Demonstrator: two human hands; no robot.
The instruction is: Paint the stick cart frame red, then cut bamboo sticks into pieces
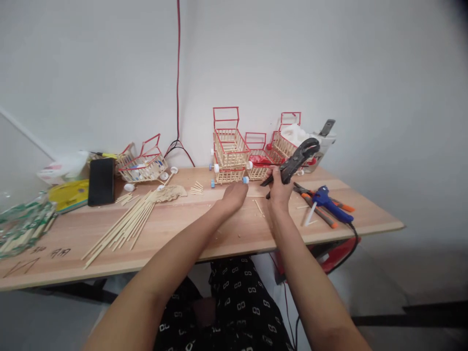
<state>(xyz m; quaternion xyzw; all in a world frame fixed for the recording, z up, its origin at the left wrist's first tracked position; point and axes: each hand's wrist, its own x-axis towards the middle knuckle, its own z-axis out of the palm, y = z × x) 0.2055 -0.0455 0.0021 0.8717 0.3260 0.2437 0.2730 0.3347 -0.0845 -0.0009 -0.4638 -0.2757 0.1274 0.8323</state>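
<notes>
1. Two hands up front: right hand (pixel 280 187) is wrapped tight round the handles of black cutters (pixel 297 160), held just above the worktop (pixel 226 229).
2. Left hand (pixel 234 195) lies flat, fingers loosely together, just short of a little stick cart (pixel 228 153).
3. Blue glue gun (pixel 329 202) sits off right, loose sticks (pixel 124 226) off left.

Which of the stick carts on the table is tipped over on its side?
The far-left cart, beside the black phone. It leans over with loose white wheels around it; the others near the wall stand upright.
</notes>
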